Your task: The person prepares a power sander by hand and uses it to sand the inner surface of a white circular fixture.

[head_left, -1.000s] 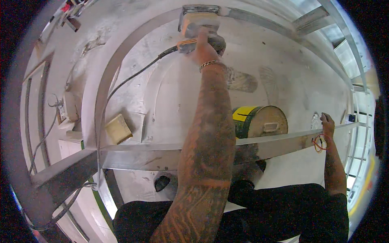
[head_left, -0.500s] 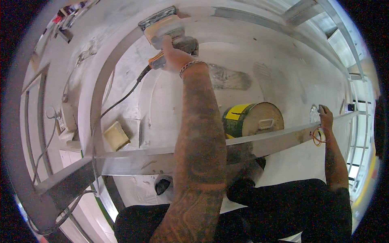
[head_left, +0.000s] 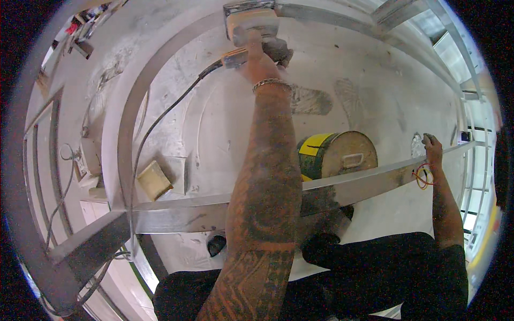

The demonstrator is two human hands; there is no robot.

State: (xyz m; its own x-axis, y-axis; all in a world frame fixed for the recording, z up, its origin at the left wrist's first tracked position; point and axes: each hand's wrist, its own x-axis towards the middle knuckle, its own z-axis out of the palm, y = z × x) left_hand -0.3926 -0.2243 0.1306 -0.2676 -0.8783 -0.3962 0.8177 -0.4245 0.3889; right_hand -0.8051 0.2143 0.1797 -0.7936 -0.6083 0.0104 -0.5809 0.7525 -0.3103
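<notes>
My left hand (head_left: 261,61), with a chain bracelet at the wrist, is closed round a corded power sander (head_left: 251,29) with orange and dark parts. The sander is at the top of the view, against the far bar (head_left: 326,21) of a metal frame; its underside is hidden. A black cord (head_left: 171,109) trails from it down to the left. At the right, my right hand (head_left: 433,148) is closed just over the near rail (head_left: 369,182). A small greyish thing shows at its fingertips, too small to tell. Red and yellow bands circle that wrist.
Beyond the near rail, a round drum (head_left: 350,155) with a yellow label and a handle lies on its side. A pale yellowish block (head_left: 153,180) rests on the dusty floor at left. Silvery crumpled material (head_left: 416,143) lies by my right hand. Frame bars run along both sides.
The sander and my left hand have moved right and slightly up along the far bar, and the cord has followed. My right hand stays by the rail.
</notes>
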